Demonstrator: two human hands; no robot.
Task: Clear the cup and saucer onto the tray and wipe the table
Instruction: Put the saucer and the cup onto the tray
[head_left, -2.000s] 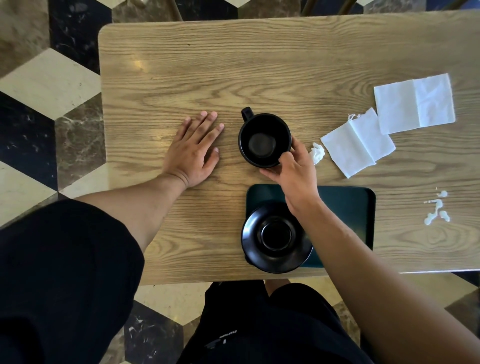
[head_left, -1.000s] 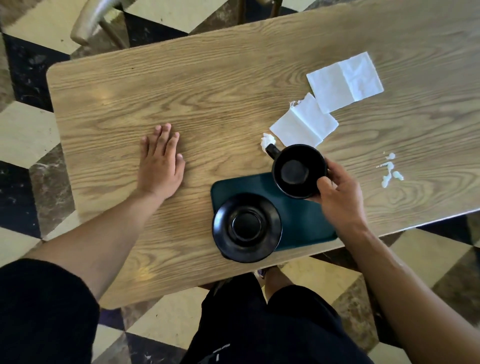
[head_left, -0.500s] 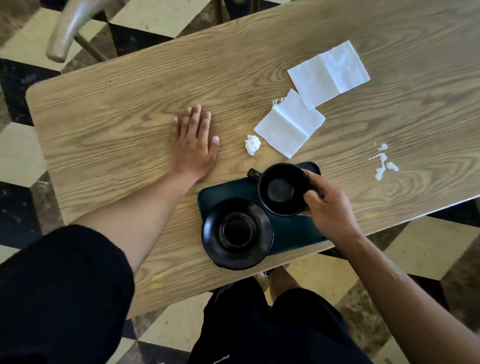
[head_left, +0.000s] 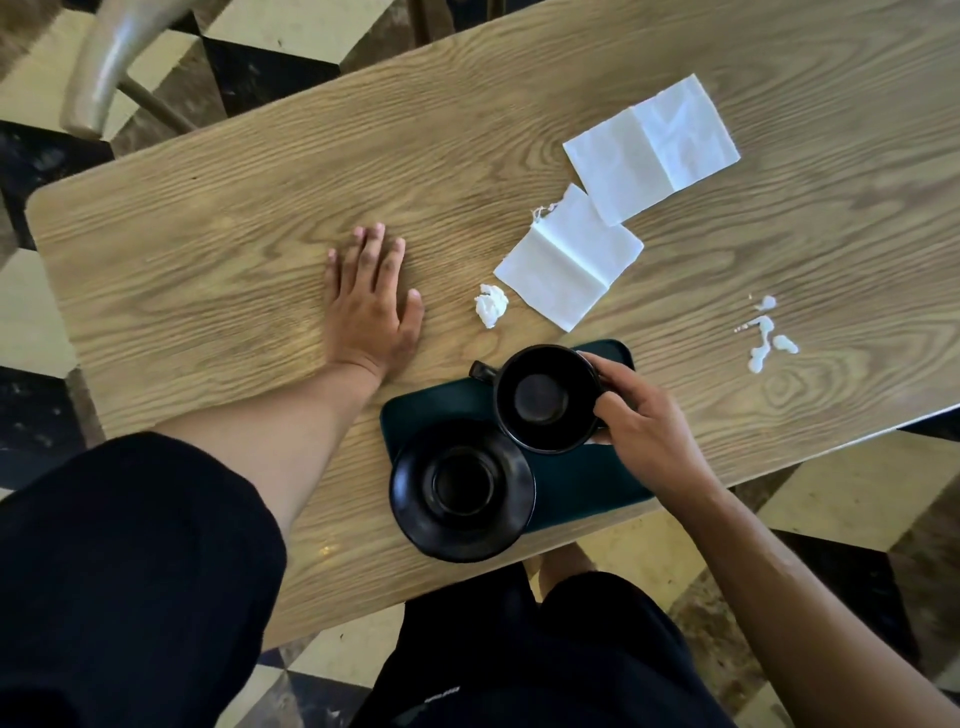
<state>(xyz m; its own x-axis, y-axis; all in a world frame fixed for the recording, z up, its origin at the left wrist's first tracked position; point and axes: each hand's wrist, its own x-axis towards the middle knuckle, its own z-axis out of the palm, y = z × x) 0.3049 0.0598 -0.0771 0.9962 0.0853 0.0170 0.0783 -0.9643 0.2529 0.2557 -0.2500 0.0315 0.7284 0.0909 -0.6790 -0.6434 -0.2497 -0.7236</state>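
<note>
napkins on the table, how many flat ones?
2: far napkin toward the far right, near napkin just this side of it, corners overlapping. A small crumpled wad lies beside the near one.

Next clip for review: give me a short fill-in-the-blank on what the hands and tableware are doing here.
1. The right hand grips the black ____ over the dark tray.
2. The left hand lies ____ on the table, holding nothing.
3. The black saucer sits on the tray's ____ end, overhanging its edge.
4. Beyond the tray lie two white ____ and a small crumpled wad.

Missing words: cup; flat; left; napkins
</note>
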